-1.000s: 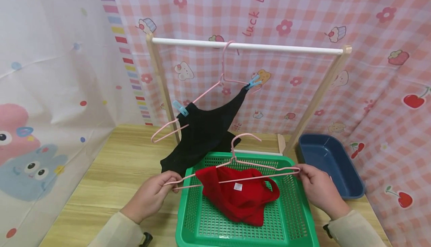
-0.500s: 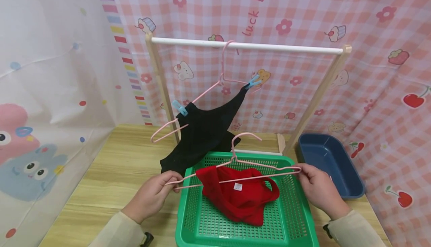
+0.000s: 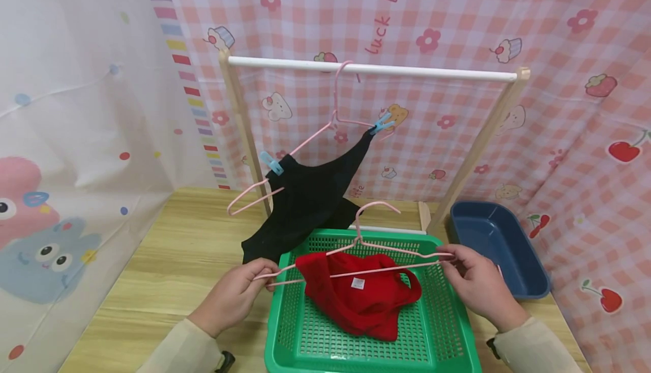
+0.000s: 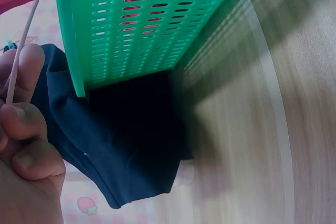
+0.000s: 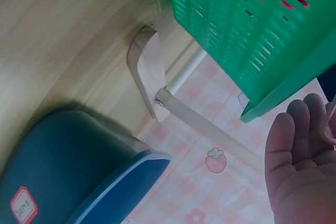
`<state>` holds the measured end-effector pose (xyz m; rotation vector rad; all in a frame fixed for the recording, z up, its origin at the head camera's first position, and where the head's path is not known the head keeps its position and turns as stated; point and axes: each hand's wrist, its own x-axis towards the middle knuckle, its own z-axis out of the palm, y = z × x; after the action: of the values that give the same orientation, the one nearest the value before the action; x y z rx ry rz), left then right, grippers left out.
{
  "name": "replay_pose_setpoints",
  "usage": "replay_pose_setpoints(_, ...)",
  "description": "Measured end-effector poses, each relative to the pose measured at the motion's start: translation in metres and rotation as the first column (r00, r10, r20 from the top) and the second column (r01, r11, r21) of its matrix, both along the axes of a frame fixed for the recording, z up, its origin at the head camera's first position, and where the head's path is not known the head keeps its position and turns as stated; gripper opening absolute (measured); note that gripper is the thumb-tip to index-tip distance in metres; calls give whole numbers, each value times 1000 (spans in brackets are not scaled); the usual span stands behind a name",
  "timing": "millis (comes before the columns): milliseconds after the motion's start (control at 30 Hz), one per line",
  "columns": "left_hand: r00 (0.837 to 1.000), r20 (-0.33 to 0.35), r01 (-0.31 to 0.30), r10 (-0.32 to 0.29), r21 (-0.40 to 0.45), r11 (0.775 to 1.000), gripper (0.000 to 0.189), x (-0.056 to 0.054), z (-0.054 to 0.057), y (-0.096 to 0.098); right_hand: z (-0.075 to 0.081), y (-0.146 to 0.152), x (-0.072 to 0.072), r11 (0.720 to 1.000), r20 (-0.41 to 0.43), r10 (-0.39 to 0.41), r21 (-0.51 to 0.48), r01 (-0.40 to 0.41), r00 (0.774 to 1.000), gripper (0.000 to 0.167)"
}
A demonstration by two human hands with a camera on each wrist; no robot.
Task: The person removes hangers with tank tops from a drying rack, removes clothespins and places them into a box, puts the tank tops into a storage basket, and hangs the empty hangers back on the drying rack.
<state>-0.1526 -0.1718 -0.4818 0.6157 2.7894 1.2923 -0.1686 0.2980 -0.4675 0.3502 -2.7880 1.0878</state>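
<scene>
My left hand (image 3: pixel 235 293) pinches the left end of a pink clothes hanger (image 3: pixel 394 248) between thumb and fingers. At the opposite end my right hand (image 3: pixel 478 282) grips the hanger's tip, its fingers loosely bent in the right wrist view. A strap of a red tank top (image 3: pixel 373 299) loops over the hanger's left arm. The rest of the top, with a white label (image 3: pixel 358 283) showing, lies bunched in a green perforated basket (image 3: pixel 274 333), below the hanger. The hanger's hook points up and curves to the right.
Behind the basket, a black garment (image 3: pixel 310 198) hangs from another pink hanger (image 3: pixel 314 137) by blue clothespins (image 3: pixel 272 163). That hanger's hook is over the white rail (image 3: pixel 432 72) of a wooden rack. A dark blue tub (image 3: pixel 493 237) stands to the right on the wooden table (image 3: pixel 152 254).
The held hanger has shifted slightly to the right, its hook moving with it. My left hand moves right a little, and my right hand's fingers have slid slightly inward along the hanger end.
</scene>
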Motion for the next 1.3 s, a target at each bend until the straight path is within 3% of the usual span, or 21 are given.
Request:
replay_pose_setpoints(333,999,53,7,-8,11,1000,15,1,0,6,3,-9,4,998,-115,52,28,-49,992,25)
replay_pose_setpoints(733,994,107,8,-9,9,1000,16,0,-1,14,12,-19,5,992,-164,80,106,-63,983,18)
replay_pose_setpoints(1067,997,49,55,-58,52,997,15,0,-4,23,20,-33,4,986,-226,151,102,-131,962,19)
replay_pose_setpoints(1300,996,70,59,-62,46,997,15,0,-5,28,28,-41,5,980,-251,181,124,-154,951,21)
